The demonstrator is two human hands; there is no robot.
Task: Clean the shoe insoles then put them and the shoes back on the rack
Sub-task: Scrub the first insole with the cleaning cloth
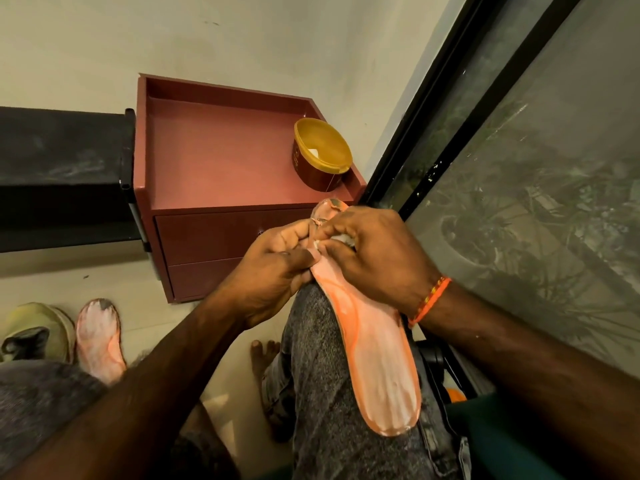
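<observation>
My left hand (277, 265) pinches the orange insole (374, 344) near its toe to steady it on my knee, while my right hand (374, 254) grips a white wipe (341, 239) against it (scrubbing grime, I judge). Beyond the grip stands a gold tub (322, 155); left, on the floor, the 2nd insole (98, 337) beside a shoe (34, 330).
</observation>
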